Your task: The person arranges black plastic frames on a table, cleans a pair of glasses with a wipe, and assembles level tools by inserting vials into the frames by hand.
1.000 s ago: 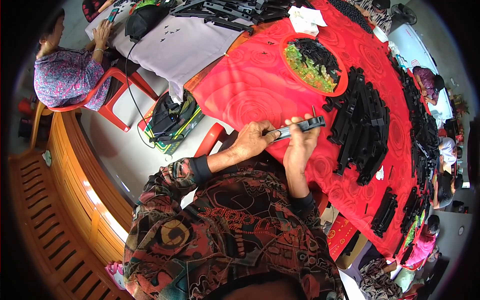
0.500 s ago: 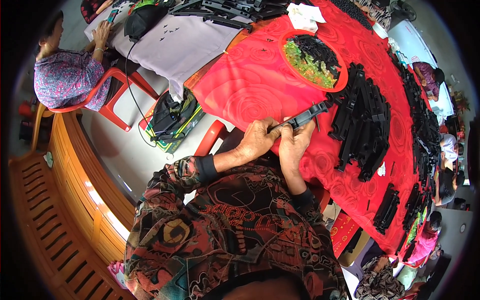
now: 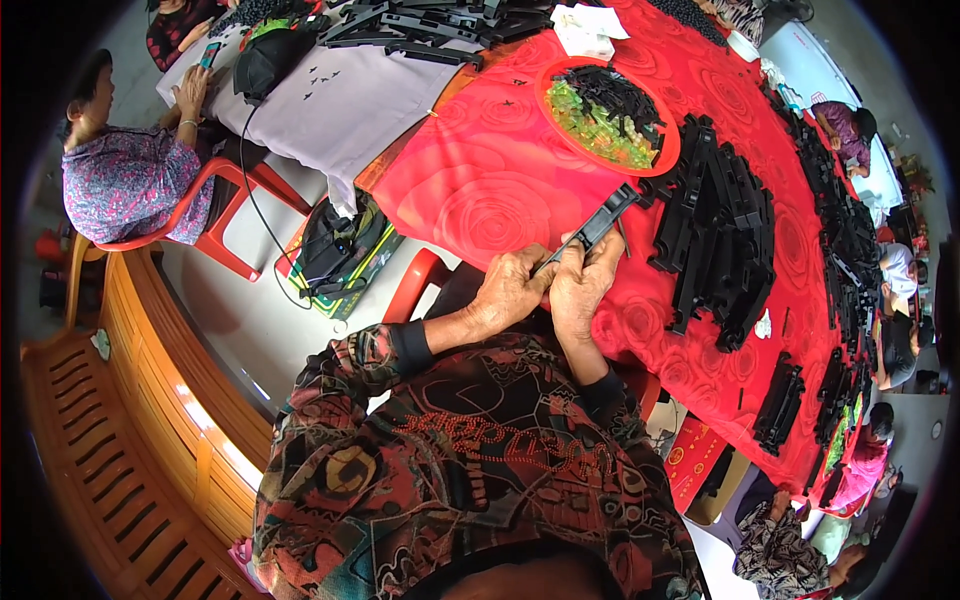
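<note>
I hold a long black plastic part (image 3: 606,217) over the near edge of the red-covered table. Its far end points away to the right, and an open channel shows along its face. My right hand (image 3: 582,288) is closed around the middle, thumb on top. Pinching at the near end is my left hand (image 3: 508,292), where a thin edge shows between the fingers; the exact grip there is hidden. Beyond the part, a heap of similar black parts (image 3: 715,240) lies to the right. An orange-red basin (image 3: 672,135) holds small black pieces and green and orange bits.
A red tablecloth (image 3: 480,205) covers the table, with more black parts (image 3: 780,405) along its right side. White tissues (image 3: 585,32) lie at the back. At left, a seated person (image 3: 135,170) holds a phone beside a black cap (image 3: 268,62). A wooden bench (image 3: 120,470) stands lower left.
The black part has been turned, so its channelled face now shows more. Both hands keep their hold close together. The whole view has shifted slightly.
</note>
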Demonstrator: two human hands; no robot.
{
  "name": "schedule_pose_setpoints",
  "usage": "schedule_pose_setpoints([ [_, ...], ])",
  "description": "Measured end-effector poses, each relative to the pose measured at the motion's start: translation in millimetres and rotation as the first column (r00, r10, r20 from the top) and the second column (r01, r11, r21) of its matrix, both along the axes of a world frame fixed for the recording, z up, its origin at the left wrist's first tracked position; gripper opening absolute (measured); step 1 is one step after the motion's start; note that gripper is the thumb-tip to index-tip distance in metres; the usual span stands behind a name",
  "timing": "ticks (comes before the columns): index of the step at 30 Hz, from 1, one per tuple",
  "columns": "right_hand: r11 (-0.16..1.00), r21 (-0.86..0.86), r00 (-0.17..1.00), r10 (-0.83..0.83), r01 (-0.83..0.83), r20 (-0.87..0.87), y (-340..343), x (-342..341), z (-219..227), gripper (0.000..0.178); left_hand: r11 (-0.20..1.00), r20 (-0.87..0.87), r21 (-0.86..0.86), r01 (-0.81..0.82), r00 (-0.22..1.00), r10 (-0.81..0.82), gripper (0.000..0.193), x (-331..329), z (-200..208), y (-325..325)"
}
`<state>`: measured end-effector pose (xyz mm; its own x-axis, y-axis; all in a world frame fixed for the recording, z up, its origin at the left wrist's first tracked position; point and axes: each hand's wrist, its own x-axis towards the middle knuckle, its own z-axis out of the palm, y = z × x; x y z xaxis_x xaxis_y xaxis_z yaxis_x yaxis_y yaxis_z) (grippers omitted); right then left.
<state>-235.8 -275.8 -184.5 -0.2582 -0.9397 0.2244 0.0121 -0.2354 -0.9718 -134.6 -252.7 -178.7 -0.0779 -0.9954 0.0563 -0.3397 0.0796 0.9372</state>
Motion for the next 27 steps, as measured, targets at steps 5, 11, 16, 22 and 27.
schedule_pose_setpoints([
  [5, 0.999, -0.035, 1.0, -0.028, 0.028, -0.002, -0.4, 3.2, 11.0, 0.031, 0.998, -0.146, -0.052, -0.023, 0.989, 0.015, 0.019, -6.8, 5.1, 2.1],
  [11, 0.996, -0.079, 0.999, -0.027, 0.029, 0.023, 1.6, 5.2, 15.3, 0.024, 0.992, -0.019, -0.073, -0.101, 0.995, 0.1, 0.022, -11.8, -0.8, -3.5],
  [16, 0.991, -0.125, 0.998, -0.039, 0.045, 0.049, -4.5, -11.9, 16.3, 0.013, 0.999, 0.081, 0.01, -0.038, 0.996, 0.037, 0.023, -7.8, 25.5, -8.8],
  [22, 1.0, 0.017, 0.995, 0.016, -0.018, 0.101, -14.9, -24.8, 16.7, 0.016, 0.996, 0.107, -0.071, -0.06, 0.992, 0.067, 0.025, -2.3, 19.9, -6.8],
  [27, 0.988, 0.074, 0.985, 0.127, -0.136, 0.113, -14.3, -31.7, 20.3, 0.023, 0.997, 0.127, -0.055, -0.045, 0.991, 0.051, 0.023, -1.3, 21.7, -13.0],
])
